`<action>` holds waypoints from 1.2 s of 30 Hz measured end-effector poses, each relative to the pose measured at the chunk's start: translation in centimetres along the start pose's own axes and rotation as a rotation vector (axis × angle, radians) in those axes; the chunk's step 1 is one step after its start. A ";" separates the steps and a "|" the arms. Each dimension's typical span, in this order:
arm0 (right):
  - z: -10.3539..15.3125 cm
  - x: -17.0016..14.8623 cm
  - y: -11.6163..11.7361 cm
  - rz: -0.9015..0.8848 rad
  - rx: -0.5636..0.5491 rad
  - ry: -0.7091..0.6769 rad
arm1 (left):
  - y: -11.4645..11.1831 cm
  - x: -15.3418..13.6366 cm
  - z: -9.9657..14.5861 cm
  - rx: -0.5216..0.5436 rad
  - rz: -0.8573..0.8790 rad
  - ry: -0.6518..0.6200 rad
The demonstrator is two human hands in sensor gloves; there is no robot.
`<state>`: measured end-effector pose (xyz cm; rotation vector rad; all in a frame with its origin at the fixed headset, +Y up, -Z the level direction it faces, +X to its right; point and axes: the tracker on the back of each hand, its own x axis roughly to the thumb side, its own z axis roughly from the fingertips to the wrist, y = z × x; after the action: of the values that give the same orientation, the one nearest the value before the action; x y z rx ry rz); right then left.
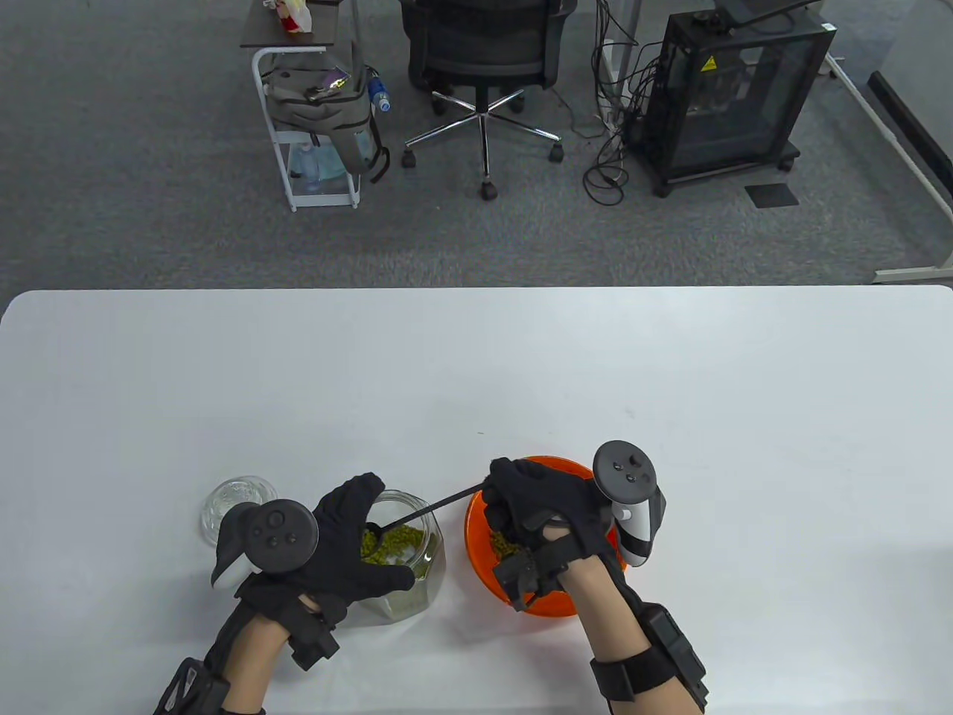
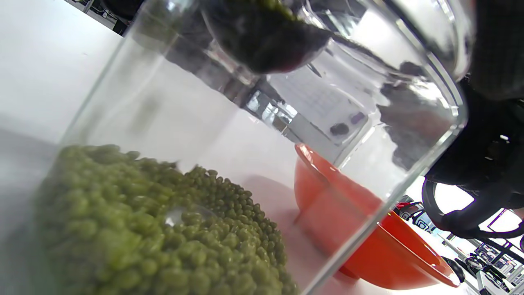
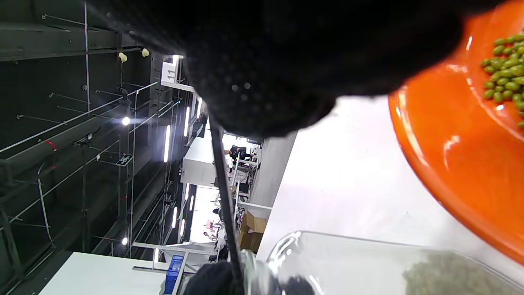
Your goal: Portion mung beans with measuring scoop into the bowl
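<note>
- Left grip (image 1: pixel 350 547): I see my gloved left hand wrapped round a glass jar (image 1: pixel 406 566), fingers curled over its far rim and thumb along its near side. The jar stands at the near left of the worktop (image 1: pixel 476 372).
- Mung beans (image 2: pixel 155 229): I log a green heap filling the jar's lower part; the left wrist view shows it through the glass wall.
- Right grip (image 1: pixel 532 499): my right hand hangs above the orange bowl (image 1: pixel 476 536), fingers pinched closed on the end of the measuring scoop (image 1: pixel 428 510) handle.
- Measuring scoop: black and thin-handled. Its long axis runs slantwise from my right hand down-left into the jar mouth; the cup end points left, sits inside the jar under my left fingers, and looks loaded with beans in the left wrist view.
- Orange bowl: just beside the jar on its right, apart from it; some beans already lie inside.
- Glass lid (image 1: pixel 234 506): lies flat on the worktop just left of the jar, partly behind my left tracker.
- Worktop: white, plain, rounded far corners.
- Room beyond: grey carpet, a black office chair (image 1: pixel 484 67), a white trolley (image 1: pixel 313 112) carrying a grey bag, a black cabinet (image 1: pixel 733 97) with loose cables beside it.
</note>
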<state>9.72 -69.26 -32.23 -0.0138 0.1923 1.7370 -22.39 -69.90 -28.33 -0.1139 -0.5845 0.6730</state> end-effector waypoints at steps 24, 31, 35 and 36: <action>0.8 -0.2 -4.1 -0.114 -0.045 0.007 | 0.0 0.0 0.0 -0.001 0.003 0.001; 0.7 0.4 -4.4 -0.134 -0.022 0.007 | 0.0 0.0 0.0 -0.001 0.002 0.001; 0.8 1.0 -5.0 -0.118 -0.010 0.002 | 0.0 0.0 0.0 -0.001 0.002 0.001; 0.9 1.1 -5.2 -0.119 -0.007 -0.003 | 0.0 0.0 0.0 -0.001 0.001 0.001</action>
<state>14.68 -67.23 -32.14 -0.0278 0.1795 1.6188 -22.40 -69.90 -28.35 -0.1160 -0.5839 0.6739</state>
